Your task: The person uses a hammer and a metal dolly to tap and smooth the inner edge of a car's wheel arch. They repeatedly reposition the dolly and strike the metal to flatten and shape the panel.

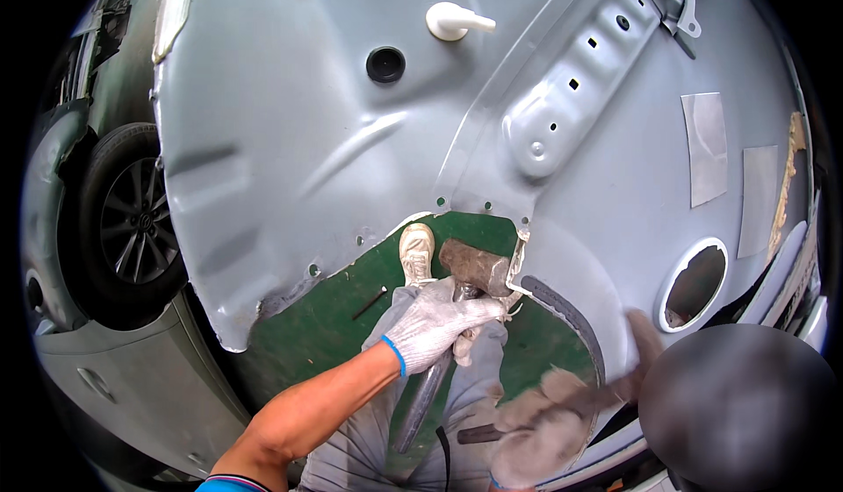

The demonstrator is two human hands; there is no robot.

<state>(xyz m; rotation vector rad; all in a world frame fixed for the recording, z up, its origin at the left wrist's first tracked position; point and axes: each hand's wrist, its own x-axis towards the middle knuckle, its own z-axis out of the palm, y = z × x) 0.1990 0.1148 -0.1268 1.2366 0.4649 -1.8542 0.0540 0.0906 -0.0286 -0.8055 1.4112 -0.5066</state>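
My left hand, in a white knit glove with a blue cuff, is closed round the handle of a sledgehammer just below its rusty head. The head rests close against the cut edge of a grey sheet-metal car body panel. The sledgehammer's long handle slants down between my legs. At the lower right, my gloved right hand is smeared by motion and closed round the brown handle of a hammer. The hammer's head, up and to the right of that hand, is blurred.
A white nozzle-like piece and a black plug sit on the panel. At the right are a white-rimmed round hole and a blurred grey round shape. A car wheel stands left; a black-tipped rod lies on the green floor.
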